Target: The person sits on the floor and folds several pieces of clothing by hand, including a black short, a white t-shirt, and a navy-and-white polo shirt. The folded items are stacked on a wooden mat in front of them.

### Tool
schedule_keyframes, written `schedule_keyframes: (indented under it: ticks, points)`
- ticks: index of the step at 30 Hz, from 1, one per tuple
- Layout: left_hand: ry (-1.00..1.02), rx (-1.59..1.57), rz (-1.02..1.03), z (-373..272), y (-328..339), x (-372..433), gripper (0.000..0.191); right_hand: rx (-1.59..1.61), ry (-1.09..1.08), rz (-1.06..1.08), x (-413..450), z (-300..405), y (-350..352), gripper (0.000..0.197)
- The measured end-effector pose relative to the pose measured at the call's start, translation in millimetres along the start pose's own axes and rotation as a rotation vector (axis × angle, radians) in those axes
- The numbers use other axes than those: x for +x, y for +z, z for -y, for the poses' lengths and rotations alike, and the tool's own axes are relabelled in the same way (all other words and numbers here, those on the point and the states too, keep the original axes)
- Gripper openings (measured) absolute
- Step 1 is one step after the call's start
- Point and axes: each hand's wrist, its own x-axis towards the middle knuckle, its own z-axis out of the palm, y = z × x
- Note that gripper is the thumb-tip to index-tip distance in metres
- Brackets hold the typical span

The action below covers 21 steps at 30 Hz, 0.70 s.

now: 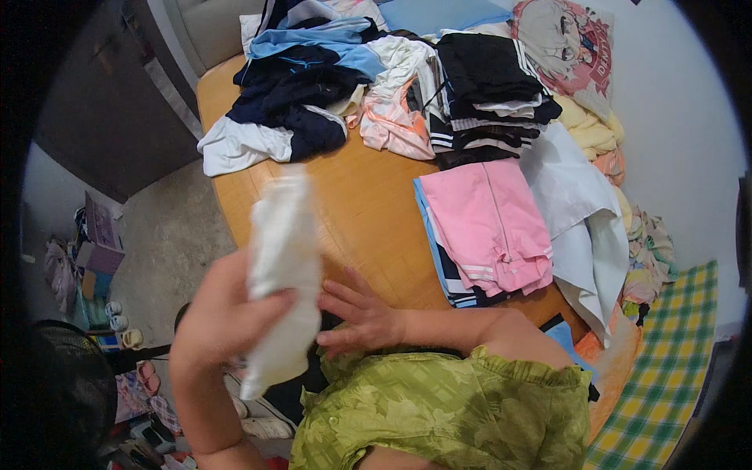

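My left hand (235, 311) grips a folded white cloth (285, 258), held upright and blurred, with the thumb across its near face. Beside the cloth's right edge is my right hand (361, 317), fingers spread; whether the fingertips touch the cloth is unclear. Beyond the hands, on the wooden surface (370, 205), lies a folded pink garment with a zip (487, 223) on top of blue and dark ones. Behind it stands a stack of folded, mostly black clothes (490, 76). A loose heap of navy clothes (299, 88), with white and light blue pieces, lies at the back left.
A white sheet of fabric (570, 200) hangs over the right side, near a green and yellow checked cloth (664, 376). A printed cushion (564, 47) leans at the back right. On the floor at the left are a fan (73, 388), boxes (100, 258) and shoes (267, 427).
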Motion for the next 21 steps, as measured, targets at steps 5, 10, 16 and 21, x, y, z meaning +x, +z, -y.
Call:
schedule_keyframes:
  ticks: [5, 10, 16, 21]
  points:
    - [0.396, 1.217, -0.147, -92.8, 101.0, -1.3, 0.036, -0.036, 0.042, 0.065, -32.4, -3.3, -10.5, 0.066]
    - [0.856, 1.498, -0.572, -90.2, 135.4, 9.7, 0.028, 0.039, 0.138, 0.177, -40.7, 11.2, -77.4, 0.062]
    - [1.13, 1.136, -0.682, -92.5, 147.1, 31.0, 0.026, 0.033, 0.286, 0.301, -45.2, 20.0, -142.3, 0.059]
    - [1.235, 0.873, -0.665, -108.8, 147.2, 50.6, 0.032, -0.028, 0.369, 0.348, -33.8, 16.0, -196.1, 0.056]
